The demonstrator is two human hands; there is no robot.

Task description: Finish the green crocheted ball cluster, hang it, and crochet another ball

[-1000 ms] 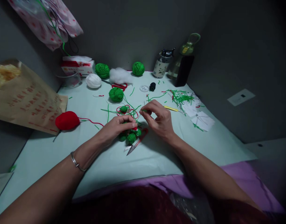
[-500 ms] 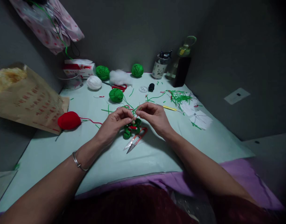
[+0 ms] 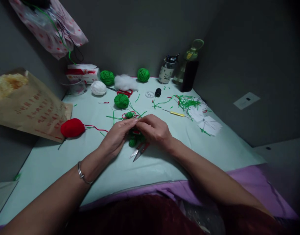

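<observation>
Both hands meet over a small green and red knitted piece (image 3: 132, 142) near the middle of the table. My left hand (image 3: 119, 132) is closed in a pinch at its upper edge, and my right hand (image 3: 156, 130) is pinched beside it, fingertips touching or nearly so. What lies between the fingertips is too small and hidden to name. Thread snips with red handles (image 3: 139, 152) lie just below, partly under my right hand. A green knitted ball shape (image 3: 129, 115) shows behind the fingers, by loops of red yarn.
Red yarn (image 3: 72, 127) and a paper bag (image 3: 39, 107) stand left. Behind are green balls (image 3: 121, 101), white yarn (image 3: 98, 88), stuffing (image 3: 125, 82), red scissors (image 3: 124, 93) and bottles (image 3: 165, 72). A yellow crochet hook (image 3: 177, 114) and green scraps (image 3: 187, 102) lie right.
My hands have come together, the right one moving left and down over the snips' handles. The small green ball shape behind the fingers now shows.
</observation>
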